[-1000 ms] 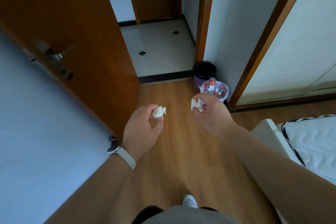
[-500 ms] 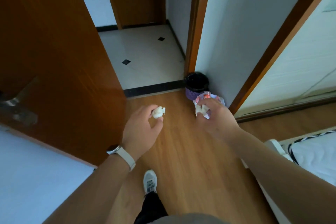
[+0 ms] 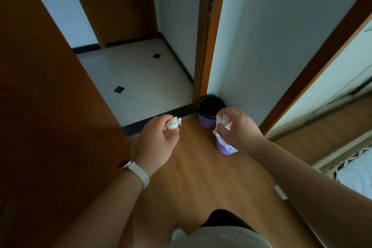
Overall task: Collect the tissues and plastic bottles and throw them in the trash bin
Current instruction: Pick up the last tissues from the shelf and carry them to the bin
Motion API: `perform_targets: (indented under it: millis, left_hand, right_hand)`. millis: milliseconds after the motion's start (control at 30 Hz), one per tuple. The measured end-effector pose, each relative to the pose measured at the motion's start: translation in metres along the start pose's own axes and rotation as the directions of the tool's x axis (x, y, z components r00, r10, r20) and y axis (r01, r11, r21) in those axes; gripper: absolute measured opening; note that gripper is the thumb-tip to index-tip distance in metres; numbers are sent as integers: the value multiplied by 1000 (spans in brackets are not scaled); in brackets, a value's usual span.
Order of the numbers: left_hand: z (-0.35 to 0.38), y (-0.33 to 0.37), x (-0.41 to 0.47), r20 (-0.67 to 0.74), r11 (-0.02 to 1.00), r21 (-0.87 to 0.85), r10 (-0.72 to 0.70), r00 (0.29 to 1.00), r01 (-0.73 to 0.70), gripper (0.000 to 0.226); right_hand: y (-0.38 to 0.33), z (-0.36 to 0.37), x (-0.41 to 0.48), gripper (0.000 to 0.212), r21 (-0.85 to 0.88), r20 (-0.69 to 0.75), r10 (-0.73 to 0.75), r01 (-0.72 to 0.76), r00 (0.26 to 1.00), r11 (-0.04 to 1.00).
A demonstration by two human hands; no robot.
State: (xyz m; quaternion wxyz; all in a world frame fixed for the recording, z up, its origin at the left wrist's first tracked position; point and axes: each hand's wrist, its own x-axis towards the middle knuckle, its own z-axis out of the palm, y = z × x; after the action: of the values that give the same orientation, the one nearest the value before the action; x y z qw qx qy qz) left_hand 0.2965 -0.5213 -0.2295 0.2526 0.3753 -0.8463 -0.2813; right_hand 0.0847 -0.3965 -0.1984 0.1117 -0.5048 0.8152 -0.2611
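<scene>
Holding one crumpled white tissue in each hand above the wooden floor (image 3: 201, 171), close to two purple trash bins.

Left hand (image 3: 155, 141): thumb and curled fingers (image 3: 161, 122) pinch a small crumpled white tissue wad (image 3: 173, 123); a white-banded watch (image 3: 134, 169) sits on the wrist. Right hand (image 3: 239, 131): fingers curled tight round a second crumpled white tissue (image 3: 222, 120) showing a red mark; this hand overlaps and partly hides the purple trash bin with a white liner (image 3: 225, 146). Just behind it, the purple trash bin with a black liner (image 3: 210, 110) stands in the floor's far corner, against the wooden door frame (image 3: 203, 56).
</scene>
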Motion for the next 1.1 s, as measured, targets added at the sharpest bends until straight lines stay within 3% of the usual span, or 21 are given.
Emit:
perform_targets:
  millis: [267, 533, 800, 1100]
  left_hand:
    - [16, -25, 94, 67, 1000, -1, 17, 998, -17, 35]
    - [66, -46, 219, 153, 999, 54, -6, 988, -2, 34]
    - [131, -28, 359, 240, 992, 88, 71, 968, -95, 31]
    - [172, -22, 448, 312, 983, 87, 127, 942, -162, 33]
  right_hand:
    - [19, 15, 81, 30, 38, -12, 89, -89, 996, 995]
    - [84, 40, 206, 30, 75, 22, 171, -172, 985, 982]
    - [158, 17, 316, 35, 107, 11, 284, -284, 959, 953]
    - [208, 11, 376, 35, 136, -19, 363, -358, 931, 924]
